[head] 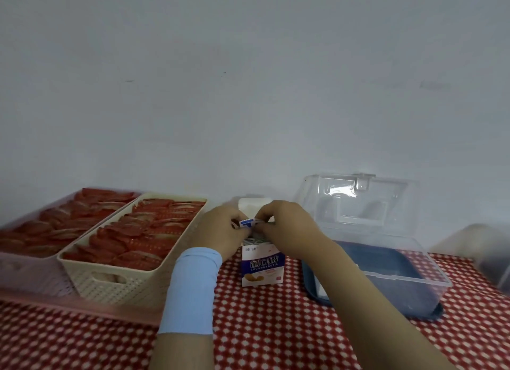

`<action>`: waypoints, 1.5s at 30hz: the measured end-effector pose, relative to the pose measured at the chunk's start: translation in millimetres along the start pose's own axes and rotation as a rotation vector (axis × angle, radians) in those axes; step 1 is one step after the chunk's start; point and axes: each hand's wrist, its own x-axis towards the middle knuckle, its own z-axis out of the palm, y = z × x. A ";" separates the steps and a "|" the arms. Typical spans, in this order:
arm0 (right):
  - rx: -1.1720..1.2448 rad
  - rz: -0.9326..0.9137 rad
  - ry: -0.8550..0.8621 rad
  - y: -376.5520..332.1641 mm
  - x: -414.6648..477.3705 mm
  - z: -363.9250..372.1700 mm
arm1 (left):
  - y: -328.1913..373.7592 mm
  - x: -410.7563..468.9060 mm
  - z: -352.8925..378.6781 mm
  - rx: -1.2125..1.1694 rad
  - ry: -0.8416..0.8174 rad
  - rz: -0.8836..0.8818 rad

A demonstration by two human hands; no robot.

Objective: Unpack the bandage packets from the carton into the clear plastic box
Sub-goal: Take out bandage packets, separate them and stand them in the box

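Note:
A small blue and white carton stands upright on the checked cloth, its top open and its white flap raised behind my hands. Several bandage packets poke out of its mouth. My left hand and my right hand meet just above the carton, both pinching a small bunch of blue and white bandage packets between their fingertips. The clear plastic box stands to the right with its lid swung up against the wall; its inside looks dark blue.
A cream perforated basket of red packets sits left of the carton, inside or beside a pink tray with more red packets. A blurred object lies at the far right. The red and white checked tablecloth covers the table; a white wall rises behind.

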 end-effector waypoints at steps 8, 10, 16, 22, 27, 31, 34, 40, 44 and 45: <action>0.401 0.041 0.161 10.6 -13.0 5.0 | 2.1 1.3 1.4 -0.192 0.119 0.055; 0.476 0.027 0.169 12.7 -14.4 2.7 | 3.6 1.3 1.8 -0.268 0.154 0.052; 0.655 -0.071 0.236 5.8 -19.5 -19.1 | 9.0 0.9 -4.3 -0.533 0.057 0.064; 0.759 -0.131 0.162 -0.2 -24.4 -35.4 | 17.4 -9.0 -17.2 -1.092 -0.252 -0.036; 0.803 -0.127 0.117 1.9 -26.5 -33.2 | 14.2 -13.7 -9.5 -1.257 -0.380 -0.078; 0.809 -0.147 0.113 0.9 -24.2 -27.6 | 12.8 -12.7 -5.2 -1.284 -0.355 -0.107; 0.795 -0.130 0.112 1.5 -21.6 -24.6 | 13.2 -12.6 -8.5 -1.261 -0.288 -0.141; 0.211 -0.054 0.123 7.5 -13.9 -16.1 | 6.9 -6.6 -15.9 -1.337 -0.076 -0.251; -0.185 -0.089 -0.076 0.8 -3.9 -5.7 | 2.0 -3.2 -13.7 -1.321 -0.019 -0.296; -0.247 -0.092 -0.108 -2.1 -0.6 -5.6 | 2.0 -3.5 -12.6 -1.295 -0.016 -0.301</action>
